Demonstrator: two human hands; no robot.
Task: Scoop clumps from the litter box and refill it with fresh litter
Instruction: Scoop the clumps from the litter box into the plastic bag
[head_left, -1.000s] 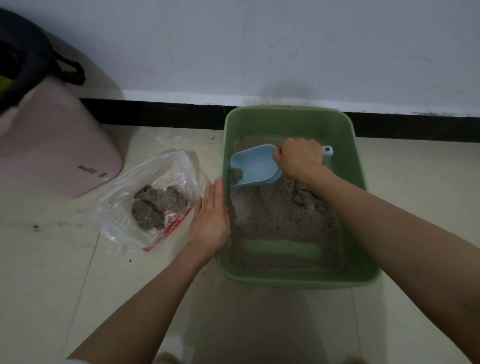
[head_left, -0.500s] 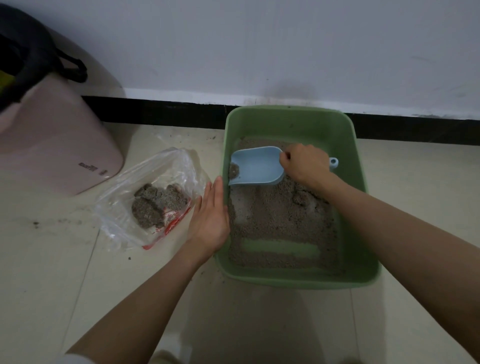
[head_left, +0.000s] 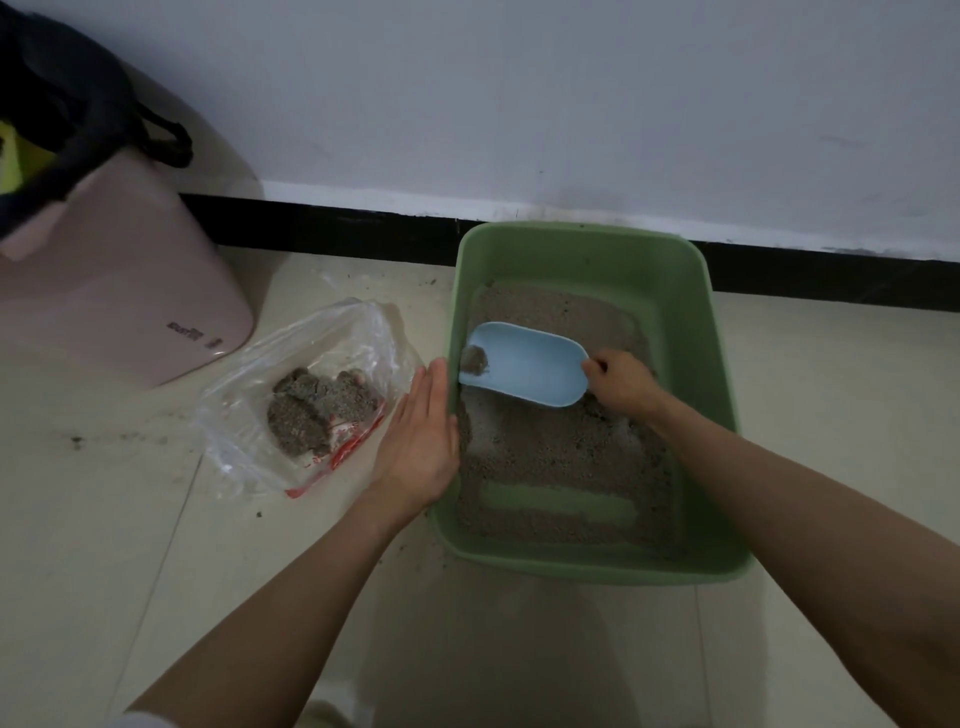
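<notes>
A green litter box (head_left: 711, 332) sits on the floor against the wall, holding grey litter (head_left: 550, 447) with a bare strip near its front. My right hand (head_left: 621, 387) grips the handle of a light blue scoop (head_left: 530, 364) held over the litter, its mouth pointing left. A small grey clump (head_left: 474, 359) lies at the scoop's front lip. My left hand (head_left: 421, 436) rests flat, fingers straight, against the box's left rim. A clear plastic bag (head_left: 311, 384) with several grey clumps (head_left: 317, 410) lies on the floor left of the box.
A pink bin (head_left: 119, 296) with a black bag liner (head_left: 62, 109) stands at the far left against the wall. Loose litter grains dot the pale tiled floor around the bag and the box's front left corner.
The scoop has lifted and turned more level over the litter, its mouth swinging toward the box's left wall with the clump in it. My left hand stays against the rim.
</notes>
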